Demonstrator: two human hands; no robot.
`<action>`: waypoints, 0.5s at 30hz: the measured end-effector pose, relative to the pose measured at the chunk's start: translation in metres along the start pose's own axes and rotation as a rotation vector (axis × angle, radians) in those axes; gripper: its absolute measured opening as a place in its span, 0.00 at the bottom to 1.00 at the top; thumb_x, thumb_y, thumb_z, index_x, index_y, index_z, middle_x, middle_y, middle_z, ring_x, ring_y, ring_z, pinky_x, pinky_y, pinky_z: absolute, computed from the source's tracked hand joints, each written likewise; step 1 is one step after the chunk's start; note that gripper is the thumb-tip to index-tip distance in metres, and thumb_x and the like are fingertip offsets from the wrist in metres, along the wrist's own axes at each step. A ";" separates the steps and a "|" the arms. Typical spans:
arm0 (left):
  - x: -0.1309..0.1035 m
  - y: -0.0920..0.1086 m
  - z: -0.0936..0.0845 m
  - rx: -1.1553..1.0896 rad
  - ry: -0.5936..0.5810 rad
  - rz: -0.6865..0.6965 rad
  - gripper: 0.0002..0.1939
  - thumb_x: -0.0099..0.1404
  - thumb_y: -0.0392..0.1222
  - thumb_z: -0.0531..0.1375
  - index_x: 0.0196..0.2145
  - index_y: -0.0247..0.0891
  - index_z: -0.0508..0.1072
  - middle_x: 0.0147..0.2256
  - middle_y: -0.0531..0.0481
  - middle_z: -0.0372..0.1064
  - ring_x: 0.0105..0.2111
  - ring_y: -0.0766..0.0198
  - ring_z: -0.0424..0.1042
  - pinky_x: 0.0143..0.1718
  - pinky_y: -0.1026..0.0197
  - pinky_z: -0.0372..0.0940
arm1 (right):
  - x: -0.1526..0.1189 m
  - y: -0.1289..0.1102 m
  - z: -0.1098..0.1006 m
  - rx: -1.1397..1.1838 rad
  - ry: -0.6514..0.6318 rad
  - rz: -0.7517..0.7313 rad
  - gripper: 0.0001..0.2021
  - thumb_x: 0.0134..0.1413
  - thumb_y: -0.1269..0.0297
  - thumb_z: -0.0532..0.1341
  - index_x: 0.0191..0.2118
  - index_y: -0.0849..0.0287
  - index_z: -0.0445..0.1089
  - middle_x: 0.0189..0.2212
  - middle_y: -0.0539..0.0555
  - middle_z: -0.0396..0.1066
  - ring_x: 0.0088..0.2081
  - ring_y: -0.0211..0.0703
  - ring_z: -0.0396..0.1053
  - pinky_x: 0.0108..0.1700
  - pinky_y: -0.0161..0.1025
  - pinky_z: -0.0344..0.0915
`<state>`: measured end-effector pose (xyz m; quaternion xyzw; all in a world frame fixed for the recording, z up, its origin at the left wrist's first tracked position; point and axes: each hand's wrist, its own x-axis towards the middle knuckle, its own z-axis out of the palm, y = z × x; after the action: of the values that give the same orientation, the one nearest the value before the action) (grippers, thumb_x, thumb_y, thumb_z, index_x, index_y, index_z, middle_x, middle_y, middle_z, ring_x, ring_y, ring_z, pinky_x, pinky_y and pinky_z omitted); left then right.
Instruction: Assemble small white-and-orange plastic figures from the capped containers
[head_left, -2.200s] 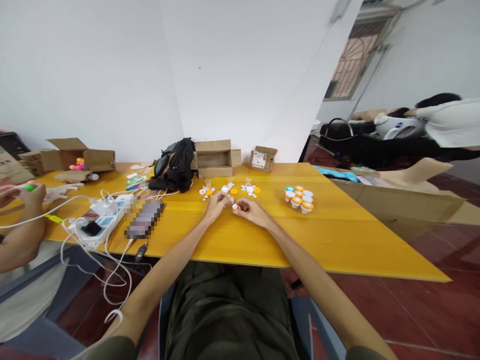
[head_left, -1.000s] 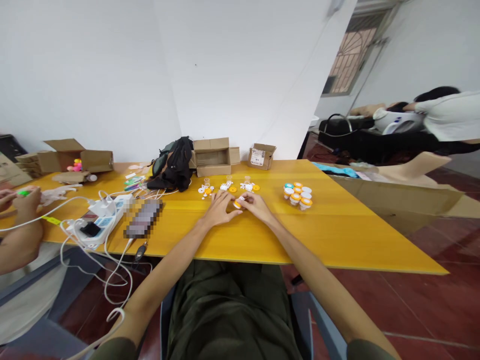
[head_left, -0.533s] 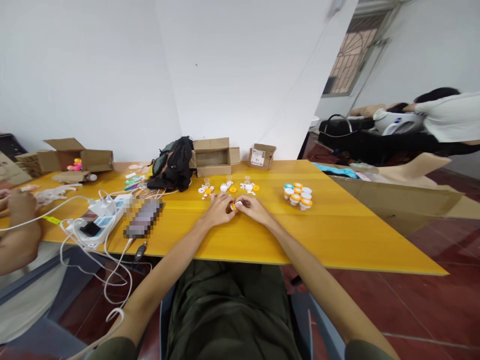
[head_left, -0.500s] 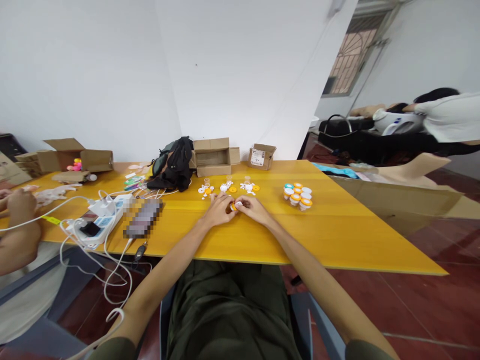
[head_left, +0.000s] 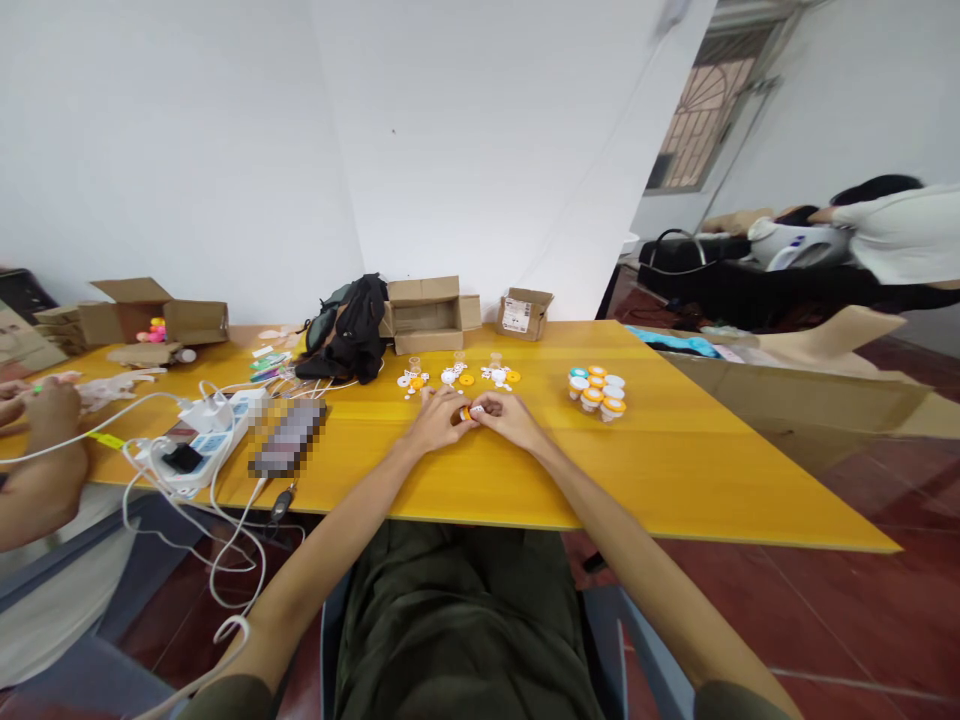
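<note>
My left hand (head_left: 435, 421) and my right hand (head_left: 507, 419) meet over the table, fingers bent inward. Between their fingertips is a small orange-and-white piece (head_left: 466, 413), its white side marked with dark or red dots; the fingers cover most of it. Just beyond the hands lie three groups of parts: small clear cups (head_left: 496, 360), orange discs (head_left: 466, 380), white discs (head_left: 448, 377) and dotted white pieces like dice (head_left: 487, 373). To the right of my right hand stands a cluster of several small lidded cups (head_left: 592, 397) with orange, white and teal tops.
Cardboard boxes (head_left: 424, 340) and a black bag (head_left: 352, 330) line the wall. At left are a power strip (head_left: 217, 440), tangled white cables, a blurred-out phone-like object (head_left: 289, 437) and another person's hands (head_left: 45, 400). The yellow table's (head_left: 675, 470) right edge slants away.
My hands stay in nearly the same spot, with the small piece turned slightly between the fingertips. At far left, the other person's hand has shifted a little.
</note>
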<state>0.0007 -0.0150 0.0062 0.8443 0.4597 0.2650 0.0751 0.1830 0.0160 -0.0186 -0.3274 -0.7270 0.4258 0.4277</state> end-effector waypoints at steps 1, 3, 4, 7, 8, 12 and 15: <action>0.000 0.001 -0.001 0.011 -0.012 0.002 0.08 0.65 0.46 0.63 0.40 0.42 0.77 0.38 0.48 0.78 0.45 0.52 0.69 0.52 0.49 0.51 | 0.000 0.000 0.000 0.003 0.004 0.000 0.13 0.47 0.52 0.67 0.30 0.57 0.73 0.28 0.52 0.78 0.30 0.44 0.75 0.36 0.40 0.72; 0.000 0.002 -0.002 0.031 -0.029 0.002 0.09 0.66 0.47 0.62 0.40 0.42 0.77 0.38 0.48 0.78 0.45 0.52 0.68 0.52 0.49 0.51 | 0.000 0.000 0.000 0.009 0.010 0.003 0.11 0.46 0.54 0.67 0.29 0.57 0.73 0.28 0.51 0.78 0.30 0.43 0.75 0.36 0.40 0.73; 0.000 0.002 -0.002 0.036 -0.033 0.004 0.09 0.66 0.47 0.62 0.40 0.42 0.77 0.38 0.48 0.78 0.45 0.52 0.68 0.52 0.49 0.52 | 0.000 0.000 0.000 0.013 0.012 0.007 0.10 0.45 0.55 0.67 0.29 0.57 0.74 0.28 0.51 0.78 0.30 0.43 0.75 0.36 0.39 0.73; 0.000 0.002 -0.003 0.029 -0.036 0.011 0.10 0.68 0.49 0.61 0.38 0.43 0.78 0.37 0.49 0.77 0.45 0.53 0.68 0.52 0.50 0.52 | 0.000 0.000 -0.001 0.029 0.018 0.019 0.09 0.44 0.57 0.68 0.28 0.57 0.74 0.27 0.52 0.78 0.29 0.43 0.75 0.36 0.39 0.73; 0.000 0.003 -0.004 0.024 -0.037 0.014 0.11 0.68 0.50 0.60 0.38 0.43 0.78 0.37 0.49 0.77 0.44 0.53 0.67 0.52 0.50 0.52 | 0.000 0.000 0.000 0.034 0.021 0.022 0.09 0.43 0.58 0.68 0.28 0.57 0.74 0.27 0.52 0.78 0.29 0.43 0.75 0.36 0.39 0.74; 0.001 0.003 -0.005 0.013 -0.045 0.012 0.12 0.69 0.50 0.59 0.35 0.43 0.78 0.34 0.48 0.76 0.44 0.53 0.67 0.51 0.50 0.52 | 0.000 0.000 0.000 0.042 0.036 0.022 0.08 0.42 0.59 0.67 0.28 0.57 0.75 0.27 0.52 0.79 0.29 0.43 0.75 0.36 0.40 0.74; 0.001 0.003 -0.005 0.004 -0.050 0.007 0.13 0.69 0.51 0.58 0.35 0.43 0.78 0.33 0.48 0.75 0.43 0.53 0.67 0.51 0.50 0.52 | 0.000 0.000 -0.001 0.040 0.043 0.021 0.07 0.41 0.60 0.68 0.27 0.58 0.75 0.27 0.52 0.79 0.29 0.43 0.75 0.36 0.40 0.74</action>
<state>0.0011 -0.0165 0.0123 0.8524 0.4552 0.2430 0.0840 0.1838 0.0166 -0.0181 -0.3355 -0.7055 0.4377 0.4451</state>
